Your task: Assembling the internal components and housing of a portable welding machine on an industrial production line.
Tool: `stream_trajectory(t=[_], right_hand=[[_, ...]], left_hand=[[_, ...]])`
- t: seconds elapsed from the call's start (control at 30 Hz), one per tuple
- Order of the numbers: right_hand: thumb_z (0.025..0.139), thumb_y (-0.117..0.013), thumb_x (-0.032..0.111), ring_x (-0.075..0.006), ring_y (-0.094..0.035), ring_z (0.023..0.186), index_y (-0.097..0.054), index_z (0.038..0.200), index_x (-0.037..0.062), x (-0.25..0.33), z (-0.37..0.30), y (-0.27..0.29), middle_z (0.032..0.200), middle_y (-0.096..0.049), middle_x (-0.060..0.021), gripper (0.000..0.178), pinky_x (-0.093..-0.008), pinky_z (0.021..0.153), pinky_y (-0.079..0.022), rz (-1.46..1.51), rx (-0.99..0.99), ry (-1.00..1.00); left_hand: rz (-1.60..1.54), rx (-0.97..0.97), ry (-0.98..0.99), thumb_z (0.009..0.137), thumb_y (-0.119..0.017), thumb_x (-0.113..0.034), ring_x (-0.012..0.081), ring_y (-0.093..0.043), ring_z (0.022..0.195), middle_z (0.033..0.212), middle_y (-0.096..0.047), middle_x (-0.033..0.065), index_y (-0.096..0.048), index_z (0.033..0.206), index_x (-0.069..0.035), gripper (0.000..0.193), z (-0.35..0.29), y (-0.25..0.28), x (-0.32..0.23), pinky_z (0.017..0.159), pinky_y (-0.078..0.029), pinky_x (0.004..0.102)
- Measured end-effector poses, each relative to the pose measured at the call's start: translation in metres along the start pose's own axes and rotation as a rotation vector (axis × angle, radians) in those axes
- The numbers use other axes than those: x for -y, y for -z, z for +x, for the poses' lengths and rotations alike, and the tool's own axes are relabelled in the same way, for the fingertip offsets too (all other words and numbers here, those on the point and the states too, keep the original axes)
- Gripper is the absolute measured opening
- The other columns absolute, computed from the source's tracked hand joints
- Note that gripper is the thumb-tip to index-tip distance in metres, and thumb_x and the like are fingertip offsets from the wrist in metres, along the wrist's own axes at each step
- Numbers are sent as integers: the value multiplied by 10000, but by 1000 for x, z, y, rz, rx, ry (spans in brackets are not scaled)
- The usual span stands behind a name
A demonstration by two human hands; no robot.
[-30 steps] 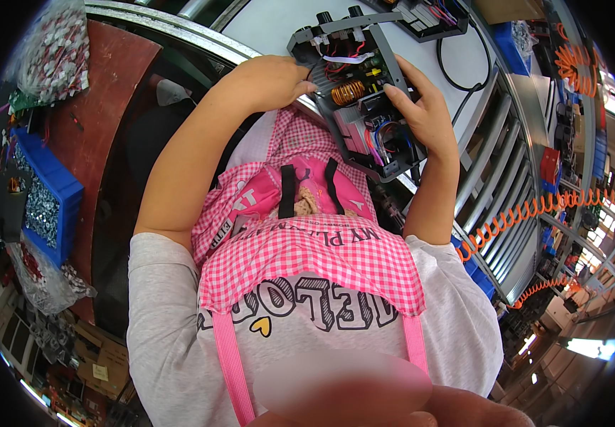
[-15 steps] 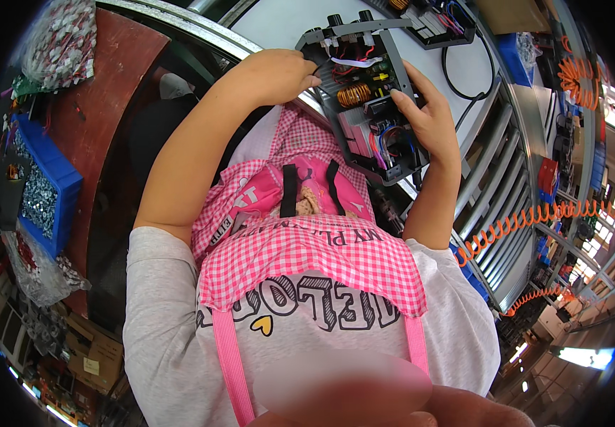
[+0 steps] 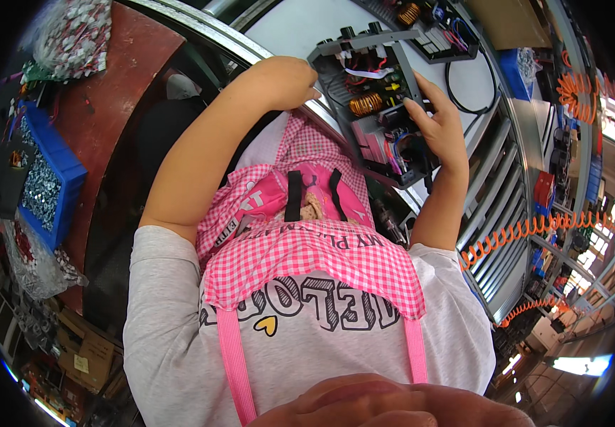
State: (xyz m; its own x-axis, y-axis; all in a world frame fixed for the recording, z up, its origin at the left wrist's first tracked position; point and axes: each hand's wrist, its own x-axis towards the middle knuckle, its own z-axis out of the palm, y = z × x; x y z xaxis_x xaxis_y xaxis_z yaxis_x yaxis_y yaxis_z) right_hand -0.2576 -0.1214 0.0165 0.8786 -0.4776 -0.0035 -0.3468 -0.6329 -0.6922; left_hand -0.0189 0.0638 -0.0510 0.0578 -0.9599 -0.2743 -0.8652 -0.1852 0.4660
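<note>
A dark grey open-topped electronics housing (image 3: 345,44) is tilted at the near edge of the white work surface. Inside it are a copper-wound coil (image 3: 366,104), coloured wires and a pinkish finned block (image 3: 371,146); black knobs stick out at its far end. My right hand (image 3: 439,128) grips the right wall, thumb over the rim and fingers along the outside. My left hand (image 3: 284,83) is closed beside the left wall, its fingers curled inward. Whatever is between those fingertips is hidden, and whether they touch the housing I cannot tell.
Beyond stands a second open housing (image 3: 446,35), with a black cable (image 3: 489,107) looped beside it. Metal rollers (image 3: 496,206) and orange coiled hoses (image 3: 535,226) lie to the right. On the left, a blue bin (image 3: 72,171) of small metal parts sits by a red-brown table (image 3: 119,92).
The housing and both hands appear slightly farther right and lower, along with much of the surroundings. My left fingers look more curled and slightly farther from the housing's wall.
</note>
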Motion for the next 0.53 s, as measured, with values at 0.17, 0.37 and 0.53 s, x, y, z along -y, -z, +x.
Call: stream_trajectory(t=[0.17,0.37,0.53], right_hand=[[932,-693,129,-273,-609,1236,-570,1389,-5,-5,15,18,1335,-641,-183,492,-355,1072,-425,-138,97,118],[885,-673,44,-357,-581,1273,-550,1409,-17,-18,27,41,1333,-630,-218,542,-386,1093,-414,-297,232,171],[893,-714,106,-292,-648,1178,-545,1444,43,13,78,50,1312,-646,-223,579,-388,1020,-471,-379,206,-76]], left_hand=[[-9,11,15,922,-642,-374,400,-686,954,948,-704,204,-744,953,-38,352,1,-13,4,853,-541,496],[-8,-95,-31,817,-718,-339,367,-714,844,840,-730,164,-774,830,-82,263,11,-40,1,724,-567,506],[7,-50,35,838,-724,-410,344,-732,917,922,-761,150,-802,918,-71,357,3,-16,2,757,-576,481]])
